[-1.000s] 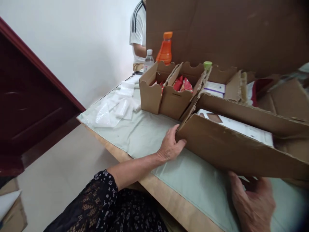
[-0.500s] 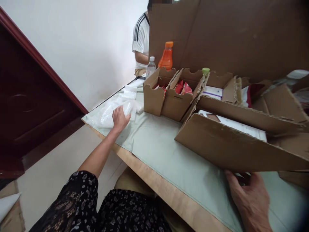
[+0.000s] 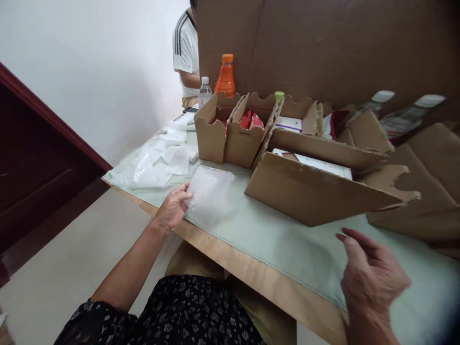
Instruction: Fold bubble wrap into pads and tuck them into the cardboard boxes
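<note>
Left hand (image 3: 174, 206): narrow pinch, thumb and fingers closed on the left edge of a clear, roughly square bubble-wrap pouch (image 3: 212, 189). Pouch is over the pale green cloth (image 3: 258, 235) covering the surface (image 3: 223, 254), near the left end of a long, brown, open-topped cardboard box (image 3: 305, 191) but apart from it. Right hand (image 3: 373, 268): loosely curled and part-open, thumb and forefinger tips close together, nothing visible between them; nearest to the box's lower edge, not touching it.

Handling, as judged: a light edge grip should suffice for so thin a film; pinching one layer would leave the mouth free to part. The right hand would do best taking the opposite edge, so the pouch stays flat. Keep it clear of the box's ragged rim, which could snag it.

Limits: pouch's lower edge blurs into the cloth, so contact there cannot be told; nor can its open side. Left fingers partly behind the film. White printed carton (image 3: 312, 164) mostly hidden by the box wall; right palm turned from view
</note>
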### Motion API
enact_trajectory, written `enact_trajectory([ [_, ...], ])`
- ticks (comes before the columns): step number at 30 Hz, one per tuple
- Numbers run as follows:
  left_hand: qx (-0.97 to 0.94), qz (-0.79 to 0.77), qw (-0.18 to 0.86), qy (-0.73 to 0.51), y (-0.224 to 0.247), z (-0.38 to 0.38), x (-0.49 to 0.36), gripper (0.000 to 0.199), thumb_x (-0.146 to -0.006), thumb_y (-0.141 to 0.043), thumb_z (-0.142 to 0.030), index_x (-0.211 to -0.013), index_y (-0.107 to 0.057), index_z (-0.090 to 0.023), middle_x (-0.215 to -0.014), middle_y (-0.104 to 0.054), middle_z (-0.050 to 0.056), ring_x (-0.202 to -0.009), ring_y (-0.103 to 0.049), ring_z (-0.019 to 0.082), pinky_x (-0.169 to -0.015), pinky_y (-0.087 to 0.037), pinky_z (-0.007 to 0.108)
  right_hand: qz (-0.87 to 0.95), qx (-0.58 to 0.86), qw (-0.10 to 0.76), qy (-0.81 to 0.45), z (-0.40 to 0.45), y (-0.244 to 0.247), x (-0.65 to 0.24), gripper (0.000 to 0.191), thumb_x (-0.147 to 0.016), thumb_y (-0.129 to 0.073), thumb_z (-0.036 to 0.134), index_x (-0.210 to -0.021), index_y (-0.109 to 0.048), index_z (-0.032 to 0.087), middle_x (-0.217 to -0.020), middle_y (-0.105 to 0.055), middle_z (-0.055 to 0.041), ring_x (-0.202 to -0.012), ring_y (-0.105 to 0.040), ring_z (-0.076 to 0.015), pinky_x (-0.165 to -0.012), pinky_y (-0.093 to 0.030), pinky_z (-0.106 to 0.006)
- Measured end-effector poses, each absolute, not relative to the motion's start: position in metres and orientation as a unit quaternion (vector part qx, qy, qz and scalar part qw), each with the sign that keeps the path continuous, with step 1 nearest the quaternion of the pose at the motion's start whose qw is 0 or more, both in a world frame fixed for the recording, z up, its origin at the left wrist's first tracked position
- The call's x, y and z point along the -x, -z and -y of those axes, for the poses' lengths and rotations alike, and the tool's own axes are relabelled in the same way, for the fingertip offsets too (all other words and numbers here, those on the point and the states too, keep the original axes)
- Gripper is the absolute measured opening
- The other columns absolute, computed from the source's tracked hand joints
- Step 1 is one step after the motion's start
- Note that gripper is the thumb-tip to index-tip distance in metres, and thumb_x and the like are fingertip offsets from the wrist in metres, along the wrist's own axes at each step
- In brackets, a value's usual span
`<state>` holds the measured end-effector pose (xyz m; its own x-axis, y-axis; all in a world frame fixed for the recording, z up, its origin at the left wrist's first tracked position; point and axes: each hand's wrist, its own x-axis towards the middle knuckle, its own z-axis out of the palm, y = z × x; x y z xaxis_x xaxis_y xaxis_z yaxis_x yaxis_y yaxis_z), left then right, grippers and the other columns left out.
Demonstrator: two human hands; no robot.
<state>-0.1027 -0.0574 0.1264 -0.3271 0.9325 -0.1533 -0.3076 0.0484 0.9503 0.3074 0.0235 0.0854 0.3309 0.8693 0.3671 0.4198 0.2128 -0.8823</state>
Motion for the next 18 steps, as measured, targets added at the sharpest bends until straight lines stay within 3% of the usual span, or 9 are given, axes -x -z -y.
enact_trajectory([
  [3,-0.292,-0.48,0.591,-0.579,-0.123,0.056,0.062,0.035,-0.065,-0.073,-0.033,-0.098,-0.072,-0.022,-0.093,-0.077,0.005,-0.089,-0.074,0.025,-0.071,-0.059,0.033,0.609,0.526,0.489,-0.336,-0.006,-0.095,-0.286,0.047,-0.081,-0.078,0.057,-0.116,-0.074,0.025,-0.115,-0.077,-0.0129,-0.101,-0.075,-0.0315,-0.091,-0.059,-0.052],
  [6,-0.312,-0.445,0.634,-0.55,-0.117,0.039,0.024,0.037,-0.066,-0.074,-0.033,-0.101,-0.073,-0.02,-0.099,-0.077,0.005,-0.085,-0.072,0.021,-0.067,-0.054,0.029,0.661,0.411,0.42,-0.466,-0.006,-0.106,-0.26,0.08,-0.077,-0.084,0.06,-0.145,-0.057,0.03,-0.151,-0.061,-0.0154,-0.128,-0.066,-0.0312,-0.095,-0.06,-0.046],
  [8,-0.339,-0.427,0.634,-0.548,-0.112,0.024,0.003,0.042,-0.065,-0.077,-0.031,-0.105,-0.072,-0.02,-0.104,-0.077,0.005,-0.089,-0.071,0.02,-0.073,-0.053,0.029,0.638,0.378,0.42,-0.522,-0.015,-0.109,-0.249,0.092,-0.072,-0.088,0.06,-0.15,-0.052,0.029,-0.152,-0.059,-0.016,-0.133,-0.063,-0.0311,-0.098,-0.059,-0.045],
  [10,-0.369,-0.416,0.615,-0.559,-0.105,0.01,-0.012,0.047,-0.063,-0.078,-0.029,-0.109,-0.072,-0.02,-0.105,-0.076,0.005,-0.096,-0.07,0.022,-0.081,-0.053,0.032,0.598,0.376,0.433,-0.559,-0.026,-0.105,-0.247,0.087,-0.069,-0.091,0.06,-0.142,-0.059,0.027,-0.137,-0.07,-0.0141,-0.123,-0.069,-0.0296,-0.097,-0.059,-0.045],
  [14,-0.414,-0.408,0.581,-0.569,-0.093,-0.006,-0.022,0.035,-0.062,-0.073,-0.028,-0.096,-0.069,-0.021,-0.108,-0.075,0.007,-0.102,-0.068,0.025,-0.091,-0.052,0.038,0.555,0.406,0.467,-0.556,-0.038,-0.088,-0.257,0.049,-0.069,-0.089,0.061,-0.098,-0.077,0.023,-0.101,-0.079,-0.0071,-0.096,-0.074,-0.0247,-0.091,-0.06,-0.043],
  [18,-0.459,-0.416,0.553,-0.557,-0.089,-0.006,-0.015,0.015,-0.068,-0.073,-0.025,-0.081,-0.067,-0.02,-0.128,-0.072,0.009,-0.116,-0.065,0.027,-0.102,-0.048,0.042,0.583,0.39,0.458,-0.546,-0.036,-0.085,-0.267,0.032,-0.074,-0.088,0.055,-0.087,-0.081,0.026,-0.099,-0.08,-0.0057,-0.095,-0.073,-0.0227,-0.09,-0.059,-0.041],
])
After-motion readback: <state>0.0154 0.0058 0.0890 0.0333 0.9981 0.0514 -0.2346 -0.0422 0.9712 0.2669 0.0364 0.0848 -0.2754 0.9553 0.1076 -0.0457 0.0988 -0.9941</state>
